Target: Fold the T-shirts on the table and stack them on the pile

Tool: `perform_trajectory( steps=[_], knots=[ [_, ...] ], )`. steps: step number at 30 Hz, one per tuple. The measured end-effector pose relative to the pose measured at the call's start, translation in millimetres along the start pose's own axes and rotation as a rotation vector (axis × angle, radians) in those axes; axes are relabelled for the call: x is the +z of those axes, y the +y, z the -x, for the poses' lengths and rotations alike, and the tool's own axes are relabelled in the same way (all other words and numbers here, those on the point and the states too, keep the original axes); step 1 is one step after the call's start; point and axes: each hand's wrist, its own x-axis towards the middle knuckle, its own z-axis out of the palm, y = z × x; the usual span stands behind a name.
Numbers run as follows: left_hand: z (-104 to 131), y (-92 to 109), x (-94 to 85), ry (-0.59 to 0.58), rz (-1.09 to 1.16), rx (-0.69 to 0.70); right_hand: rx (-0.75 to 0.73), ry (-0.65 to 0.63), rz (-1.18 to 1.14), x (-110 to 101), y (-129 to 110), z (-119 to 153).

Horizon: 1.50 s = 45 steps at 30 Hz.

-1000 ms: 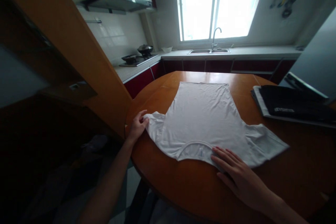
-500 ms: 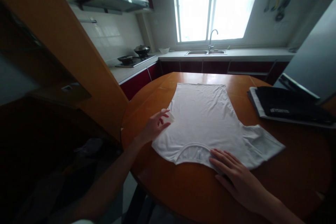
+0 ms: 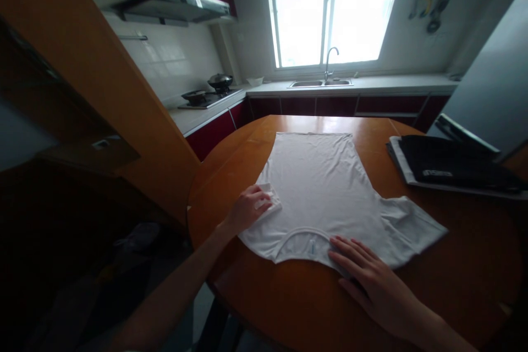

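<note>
A white T-shirt lies spread on the round wooden table, its neckline toward me. Its left sleeve is folded in over the body, while the right sleeve sticks out to the side. My left hand rests on that folded sleeve, fingers slightly curled and pressing on the cloth; the thumb is hidden. Beside the neckline, my right hand lies flat on the shirt's near right shoulder with its fingers stretched out.
Folded dark clothes with a white layer below lie at the table's right. Beyond the table are a counter with a sink, and a stove with pans. A wooden partition stands at left.
My left hand has moved down onto the shirt, and the left sleeve now lies flatter and further in over the body. My right hand has stayed in place. The view has shifted slightly.
</note>
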Motion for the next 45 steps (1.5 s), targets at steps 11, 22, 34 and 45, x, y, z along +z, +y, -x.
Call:
perform_trajectory(
  steps=[11, 22, 34, 45],
  knots=[
    [38, 22, 0.8, -0.05, -0.26, 0.0, 0.018, 0.163, -0.036, -46, -26, -68],
    [49, 14, 4.6, 0.108, -0.158, 0.049, 0.31, -0.128, -0.192, 20, -7, -306],
    [50, 14, 6.9, 0.142, -0.055, 0.113, 0.4, -0.127, -0.455, 26, 17, -330],
    [44, 22, -11.2, 0.164, 0.321, -0.084, 0.341, 0.023, -0.183, 42, 11, -301]
  ],
)
